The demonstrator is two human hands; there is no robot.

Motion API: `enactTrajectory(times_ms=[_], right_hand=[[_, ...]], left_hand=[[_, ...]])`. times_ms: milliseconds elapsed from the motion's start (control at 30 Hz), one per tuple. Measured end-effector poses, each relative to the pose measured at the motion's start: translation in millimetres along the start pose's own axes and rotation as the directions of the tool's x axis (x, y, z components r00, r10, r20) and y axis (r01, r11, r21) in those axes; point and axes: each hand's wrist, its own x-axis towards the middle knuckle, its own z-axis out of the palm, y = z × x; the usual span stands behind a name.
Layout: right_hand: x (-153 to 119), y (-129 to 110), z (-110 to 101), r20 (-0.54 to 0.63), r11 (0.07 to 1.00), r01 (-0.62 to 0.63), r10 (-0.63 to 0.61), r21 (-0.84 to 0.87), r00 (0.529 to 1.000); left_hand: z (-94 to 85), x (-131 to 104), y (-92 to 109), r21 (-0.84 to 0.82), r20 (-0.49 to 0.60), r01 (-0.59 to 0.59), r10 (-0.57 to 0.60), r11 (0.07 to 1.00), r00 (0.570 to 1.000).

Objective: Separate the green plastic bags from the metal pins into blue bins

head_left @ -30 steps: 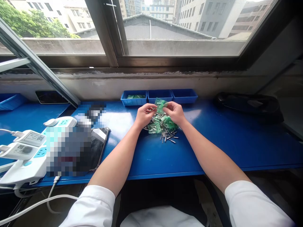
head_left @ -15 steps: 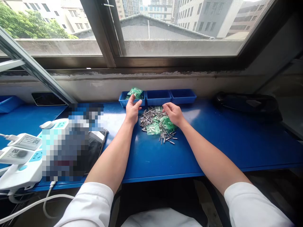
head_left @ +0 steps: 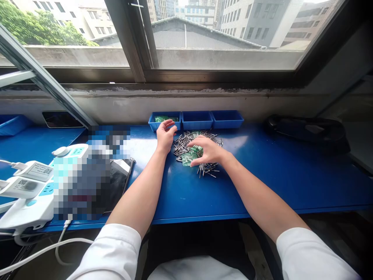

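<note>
A heap of small metal pins (head_left: 182,144), rivet-like in shape, lies on the blue table with green clear packets (head_left: 189,157) on top. My right hand (head_left: 210,151) reaches over the heap from the right, thumb and fingers apart around the packets, not closed on them. Just in front of the left blue bin (head_left: 151,125) is my left hand (head_left: 165,137), its fingers loosely bent and apart with nothing visible in them. More green packets (head_left: 162,118) lie inside that bin. My right hand hides part of the heap.
Two more blue bins, a middle bin (head_left: 197,125) and a right bin (head_left: 227,124), continue the row along the wall. A dark case (head_left: 309,132) lies at the back right. At left are a white power strip (head_left: 37,206) with plugs and cables, and a black tablet-like object (head_left: 121,181).
The green packet at my left hand has dropped into the left bin, and that hand has drawn back slightly. My right hand has moved left and nearer over the packets, its fingers spreading.
</note>
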Motion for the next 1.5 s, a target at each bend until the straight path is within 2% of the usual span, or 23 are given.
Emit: enactTrajectory(times_ms=[100,200,300,400,433,500,567,667,733,767,833,933,1067,1167,1267,1400,1500], right_hand=[[4,-12,5,0.097,0.989,0.082,-0.070,-0.124,0.993],[5,-17,9,0.087,0.978,0.112,-0.097,-0.178,0.991],[5,-14,10,-0.006,0.983,0.118,-0.120,-0.138,0.993],[4,-5,9,-0.175,0.994,0.086,-0.097,-0.068,0.980],[4,-2,8,-0.239,0.998,0.053,-0.058,-0.027,0.969],[4,5,6,-0.349,0.990,-0.051,0.094,0.128,0.932],[5,11,3,-0.402,0.915,-0.158,0.312,0.371,0.861],[6,18,-1,-0.359,0.695,-0.205,0.574,0.689,0.736],[7,20,-3,-0.302,0.580,-0.206,0.656,0.788,0.692],[7,21,-4,-0.273,0.543,-0.212,0.676,0.813,0.685],[6,23,-5,-0.227,0.511,-0.224,0.676,0.830,0.701],[3,24,-6,-0.222,0.542,-0.215,0.628,0.812,0.746],[0,26,-8,-0.240,0.571,-0.155,0.555,0.806,0.796],[-3,28,-10,-0.293,0.663,-0.109,0.466,0.741,0.835],[-4,30,-11,-0.335,0.742,-0.108,0.421,0.662,0.843],[-5,31,-12,-0.340,0.738,-0.092,0.412,0.668,0.845],[-3,28,-11,-0.349,0.734,-0.084,0.416,0.674,0.840]], left_hand=[[0.3,-2,0,-0.006,-0.021,-0.008,0.008,1.000,1.000],[1.7,-5,2,-0.030,-0.030,-0.008,0.008,1.000,1.000],[4.8,-10,8,-0.045,0.002,-0.008,0.008,0.999,1.000],[8.9,-18,16,-0.054,0.098,-0.003,0.009,0.999,0.995],[10.2,-21,19,-0.057,0.147,-0.007,0.015,0.998,0.989],[12.8,-27,24,-0.056,0.245,-0.022,0.035,0.998,0.969],[15.4,-33,28,-0.015,0.348,-0.037,0.040,0.999,0.937],[20.1,-40,27,0.096,0.444,-0.102,0.049,0.990,0.895],[23.3,-43,25,0.153,0.450,-0.155,0.071,0.976,0.890],[24.6,-44,24,0.172,0.440,-0.170,0.079,0.970,0.895],[25.9,-44,20,0.194,0.412,-0.190,0.096,0.962,0.906],[25.2,-42,16,0.200,0.373,-0.258,0.170,0.945,0.912],[22.9,-38,12,0.172,0.355,-0.388,0.310,0.905,0.882],[21.8,-37,12,0.199,0.332,-0.468,0.391,0.861,0.859],[21.3,-38,13,0.237,0.343,-0.553,0.464,0.799,0.817],[22.0,-41,17,0.261,0.390,-0.644,0.531,0.719,0.752],[22.9,-42,19,0.249,0.408,-0.642,0.522,0.726,0.749]])
